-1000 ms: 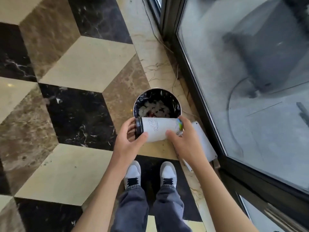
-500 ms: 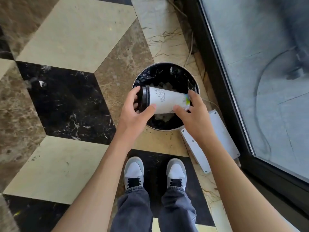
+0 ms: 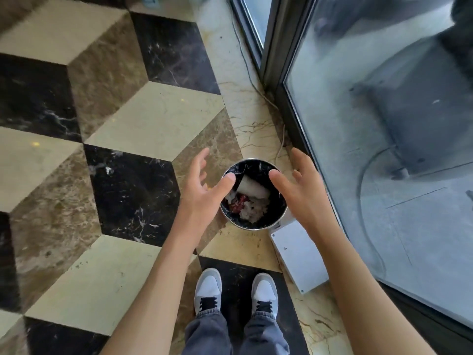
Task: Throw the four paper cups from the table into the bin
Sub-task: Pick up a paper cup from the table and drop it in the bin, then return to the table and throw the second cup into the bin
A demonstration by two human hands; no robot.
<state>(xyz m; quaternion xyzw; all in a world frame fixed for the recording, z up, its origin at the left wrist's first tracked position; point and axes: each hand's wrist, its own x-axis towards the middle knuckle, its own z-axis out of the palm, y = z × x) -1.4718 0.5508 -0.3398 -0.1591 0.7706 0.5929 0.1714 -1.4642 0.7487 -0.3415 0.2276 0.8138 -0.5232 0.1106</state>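
No readable text or label anywhere — paper cup [image 3: 252, 188], bin [image 3: 256, 227], white panel [image 3: 299, 254] alike.

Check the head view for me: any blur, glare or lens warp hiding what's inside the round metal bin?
Head view: daylight is even, with no glare on the round metal bin; the white paper cup inside reads clearly; the open left hand and right hand look slightly soft; wide-angle warp bends the dark window frame and floor edges.

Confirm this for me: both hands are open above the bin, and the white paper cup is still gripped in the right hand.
Not quite. The right hand is empty; the head view shows the white paper cup lying on its side inside the bin, on the rubbish. The rest holds: the right and left hand are open above the bin.
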